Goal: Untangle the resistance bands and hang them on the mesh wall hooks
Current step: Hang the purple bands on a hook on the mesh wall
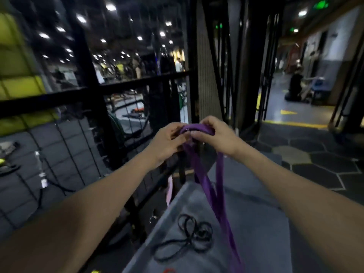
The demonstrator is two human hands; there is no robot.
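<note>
Purple band [199, 128] arches between left hand [167, 143] and right hand [217, 135], both gripping it

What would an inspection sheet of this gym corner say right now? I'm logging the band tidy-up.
Surface: grey platform below the hands.
Job's things: purple band held up, strands hanging; black bands tangled on the platform; mesh panel at left.
Clutter: small red item at platform edge.
Grips: left hand and right hand both grip the purple band's top loop.
Cables: nothing seen.
Surroundings: black railing, hexagon-tiled floor.
</note>
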